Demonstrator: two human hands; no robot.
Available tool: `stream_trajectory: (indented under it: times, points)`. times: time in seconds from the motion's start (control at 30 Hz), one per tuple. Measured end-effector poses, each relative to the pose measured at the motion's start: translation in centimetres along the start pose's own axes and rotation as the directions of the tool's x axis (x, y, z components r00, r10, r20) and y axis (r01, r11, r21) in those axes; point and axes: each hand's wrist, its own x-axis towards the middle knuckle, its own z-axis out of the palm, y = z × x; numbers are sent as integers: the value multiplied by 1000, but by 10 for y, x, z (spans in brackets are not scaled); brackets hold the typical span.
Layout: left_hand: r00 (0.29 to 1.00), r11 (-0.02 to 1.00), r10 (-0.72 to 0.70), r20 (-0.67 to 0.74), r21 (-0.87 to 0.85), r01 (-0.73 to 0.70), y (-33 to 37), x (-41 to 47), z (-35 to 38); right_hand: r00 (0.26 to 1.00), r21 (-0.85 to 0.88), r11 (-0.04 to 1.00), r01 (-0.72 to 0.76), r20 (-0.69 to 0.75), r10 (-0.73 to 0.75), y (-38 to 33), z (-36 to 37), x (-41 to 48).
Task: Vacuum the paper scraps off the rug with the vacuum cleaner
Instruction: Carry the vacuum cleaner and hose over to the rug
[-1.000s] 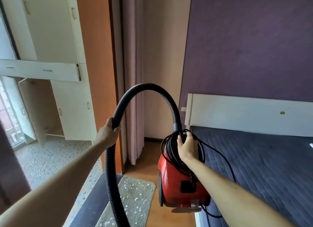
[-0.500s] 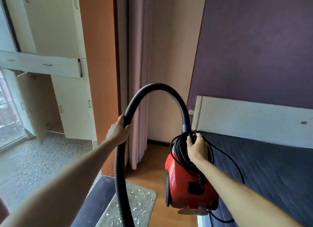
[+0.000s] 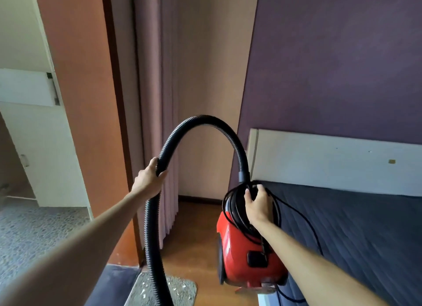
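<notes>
Right grip (image 3: 259,206) clasps vacuum cleaner (image 3: 242,248) top; left grip (image 3: 149,180) wraps hose (image 3: 205,119); rug (image 3: 182,288) below, apart.

Left hand (image 3: 148,180) grips hose (image 3: 205,119) (black), vacuum cleaner (image 3: 239,255) aloft

Soft daylight comes from the left, where the white cupboard doors (image 3: 41,150) and the speckled floor (image 3: 34,232) are brightest. The purple wall (image 3: 331,66) and the dark bed (image 3: 365,232) on the right lie dimmer. Shadows are faint and soft-edged. A mild sheen runs along the top of the black hose (image 3: 205,118) and over the red vacuum cleaner (image 3: 237,251). The wide lens bends the curtain (image 3: 157,100) folds and stretches the left forearm (image 3: 80,248), which looks soft and smeared. The bed blurs toward the right edge.
</notes>
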Motion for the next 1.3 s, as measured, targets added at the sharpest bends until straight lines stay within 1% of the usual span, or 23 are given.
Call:
stream_trajectory:
  times: [0.3,0.53,0.63,0.83,1.0,1.1,1.3]
  points:
    - [999,1000,16,39,-7,-16,16,91,35,999,-5,1000,-22,-32,22,-3,33,84]
    - [999,999,-19,33,37,18,28,144,70,999,11,999,-35,-23,36,12,56,151]
    - [1000,999,-25,18,38,25,32,165,91,1000,26,999,-22,-3,22,22,67,182]
    - [994,993,-108,-12,48,108,51,216,137,998,53,998,18,61,-21,42,82,253]
    - [983,984,-175,-58,26,177,69,250,167,991,37,998,51,123,-55,54,91,308]
    - [976,979,-205,-81,8,206,78,266,178,985,19,997,81,153,-83,59,99,335]
    - [966,969,-240,-95,41,245,85,287,190,976,22,993,113,187,-115,70,117,374]
